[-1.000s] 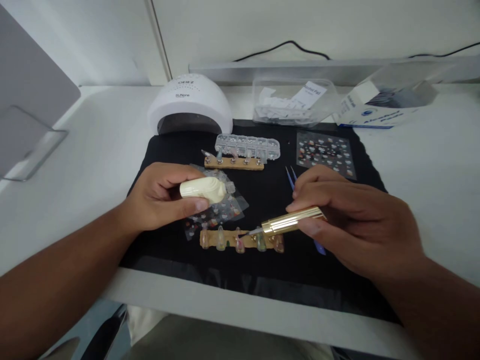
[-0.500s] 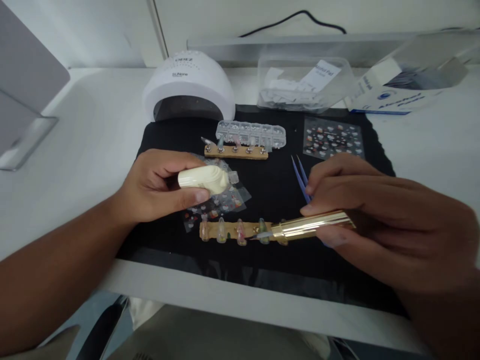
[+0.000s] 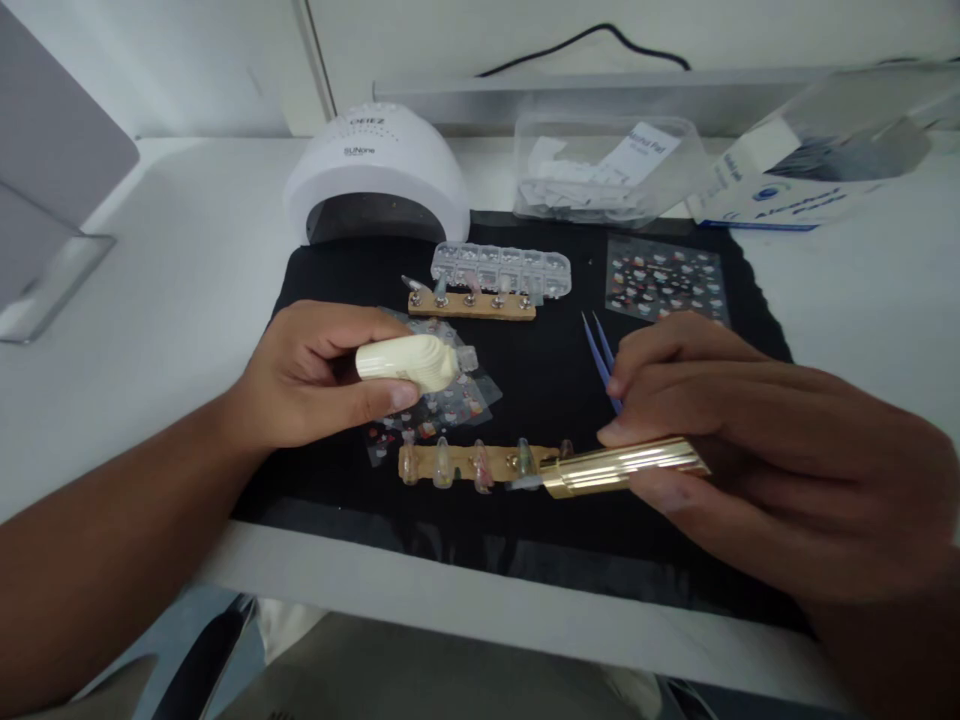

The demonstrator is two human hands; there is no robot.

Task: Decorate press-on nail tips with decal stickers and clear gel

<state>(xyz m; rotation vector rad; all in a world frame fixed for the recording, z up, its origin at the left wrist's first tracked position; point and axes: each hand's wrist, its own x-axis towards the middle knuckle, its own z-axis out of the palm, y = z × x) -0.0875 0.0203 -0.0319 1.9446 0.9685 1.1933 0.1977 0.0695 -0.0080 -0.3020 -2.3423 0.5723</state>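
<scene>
My left hand [image 3: 311,375] grips a cream polish bottle [image 3: 409,361] held sideways over a clear sticker sheet [image 3: 450,405]. Between the fingers of my right hand [image 3: 750,440] is a gold brush cap [image 3: 622,468], its brush tip touching the fake nails near the right end of a wooden nail holder strip [image 3: 480,463]. This strip carries several coloured nail tips and lies at the front of a black mat [image 3: 540,370]. Blue tweezers [image 3: 598,350] poke out from behind my right fingers.
A white nail lamp [image 3: 377,170] stands at the back of the mat. Before it lie a clear gem tray [image 3: 501,270] and a second wooden strip [image 3: 471,303]. A sticker sheet [image 3: 666,280], a clear plastic box [image 3: 607,170] and a white carton [image 3: 802,180] sit at back right.
My right hand moved the gold brush rightward along the strip, from the middle nails to the right end. The view shifted slightly. My left hand kept still with the bottle.
</scene>
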